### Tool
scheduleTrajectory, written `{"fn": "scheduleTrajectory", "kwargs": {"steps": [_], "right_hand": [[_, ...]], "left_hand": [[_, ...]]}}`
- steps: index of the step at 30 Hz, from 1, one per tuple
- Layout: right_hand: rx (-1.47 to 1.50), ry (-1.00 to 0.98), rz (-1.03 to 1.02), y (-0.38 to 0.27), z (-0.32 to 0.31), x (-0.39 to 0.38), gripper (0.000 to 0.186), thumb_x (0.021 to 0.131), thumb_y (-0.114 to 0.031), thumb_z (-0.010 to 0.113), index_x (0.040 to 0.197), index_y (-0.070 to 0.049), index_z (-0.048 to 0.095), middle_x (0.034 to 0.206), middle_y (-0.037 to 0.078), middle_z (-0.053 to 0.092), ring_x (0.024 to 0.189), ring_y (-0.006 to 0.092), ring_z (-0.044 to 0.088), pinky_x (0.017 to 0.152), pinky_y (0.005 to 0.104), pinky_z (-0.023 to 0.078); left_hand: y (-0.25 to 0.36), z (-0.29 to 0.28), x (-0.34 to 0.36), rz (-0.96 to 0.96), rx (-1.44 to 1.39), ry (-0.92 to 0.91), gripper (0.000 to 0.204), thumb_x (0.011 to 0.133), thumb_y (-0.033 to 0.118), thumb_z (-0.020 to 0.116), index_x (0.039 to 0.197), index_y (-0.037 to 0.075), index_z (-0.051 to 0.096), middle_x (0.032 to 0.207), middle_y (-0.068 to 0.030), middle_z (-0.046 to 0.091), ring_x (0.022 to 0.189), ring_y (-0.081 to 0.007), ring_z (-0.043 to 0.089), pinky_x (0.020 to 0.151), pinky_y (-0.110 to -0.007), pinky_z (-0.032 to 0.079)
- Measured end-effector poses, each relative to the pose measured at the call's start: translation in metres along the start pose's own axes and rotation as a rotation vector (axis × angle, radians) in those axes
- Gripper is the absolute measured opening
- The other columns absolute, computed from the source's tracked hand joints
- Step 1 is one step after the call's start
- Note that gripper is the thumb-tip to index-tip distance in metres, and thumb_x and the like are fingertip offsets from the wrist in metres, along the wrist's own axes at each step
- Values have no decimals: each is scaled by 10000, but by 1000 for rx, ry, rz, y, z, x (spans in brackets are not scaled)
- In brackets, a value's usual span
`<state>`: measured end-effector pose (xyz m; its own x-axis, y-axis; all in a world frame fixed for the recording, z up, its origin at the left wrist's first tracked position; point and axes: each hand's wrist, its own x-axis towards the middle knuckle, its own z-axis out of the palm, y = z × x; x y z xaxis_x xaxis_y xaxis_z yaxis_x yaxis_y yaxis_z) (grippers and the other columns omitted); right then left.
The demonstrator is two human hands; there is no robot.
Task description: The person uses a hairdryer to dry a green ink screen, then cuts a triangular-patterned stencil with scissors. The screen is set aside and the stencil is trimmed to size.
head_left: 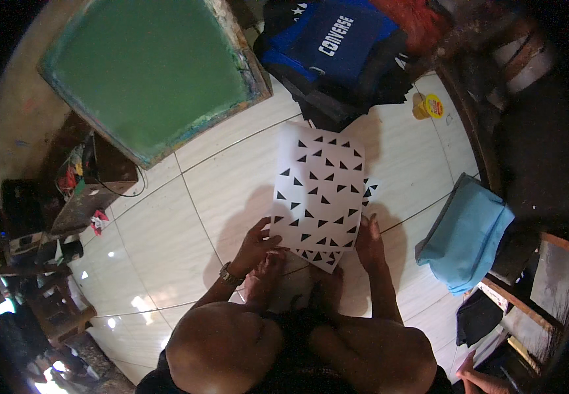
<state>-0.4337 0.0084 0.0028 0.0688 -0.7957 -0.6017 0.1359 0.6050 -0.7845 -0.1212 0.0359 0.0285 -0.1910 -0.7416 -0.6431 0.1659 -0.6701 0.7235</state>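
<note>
A white paper sheet (327, 174) printed with scattered black triangles is in front of me, its far end close to the dark fabric pile. A second sheet (327, 262) with the same kind of triangles shows from under it at the near edge and on the right side. At the lower left corner, my left hand (258, 248) is closed on the upper sheet's edge, with a watch on the wrist. My right hand (368, 241) grips the lower right edge; its inner fingers are partly hidden. Both of my bare feet (263, 279) rest just below the sheets.
A framed green screen (146, 72) leans at far left. The fabric pile (350, 79), black and blue, lies at the far middle, beside a plastic cup (427, 106). At right are a light-blue cloth bundle (468, 230) and wooden furniture (560, 276). A wooden box (90, 203) stands left.
</note>
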Motion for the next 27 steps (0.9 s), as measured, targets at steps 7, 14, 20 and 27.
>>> {"fn": "scheduleTrajectory", "kwargs": {"steps": [7,14,20,27], "right_hand": [[-604,173,-248,-12,-64,21,473,923,-128,665,1365,-1,554,1178,87,680,1000,193,639,905,341,513],[-797,-570,315,-87,-154,47,557,897,-102,663,1437,-130,533,1276,162,639,1116,253,652,946,407,510],[-1929,-684,-398,-137,-32,121,387,782,-52,620,1148,-140,707,1041,127,727,1093,353,660,1005,578,409],[-1599,-406,-1140,-108,87,165,250,867,-171,672,1095,-72,697,1084,159,682,1042,383,635,1000,609,409]], "left_hand": [[-22,-30,5,-47,727,353,312,983,221,650,1202,1,607,1087,-193,688,851,-250,708,682,-325,560],[-43,10,-4,361,1192,498,552,893,247,711,1356,33,500,1221,-214,563,1142,-391,536,967,-523,450],[-43,-7,9,420,813,447,516,903,213,704,1324,-11,509,1189,-243,561,1114,-387,556,963,-501,466],[-48,-8,13,433,910,487,474,910,227,708,1281,-18,542,1158,-244,582,943,-366,634,859,-470,523]]}}
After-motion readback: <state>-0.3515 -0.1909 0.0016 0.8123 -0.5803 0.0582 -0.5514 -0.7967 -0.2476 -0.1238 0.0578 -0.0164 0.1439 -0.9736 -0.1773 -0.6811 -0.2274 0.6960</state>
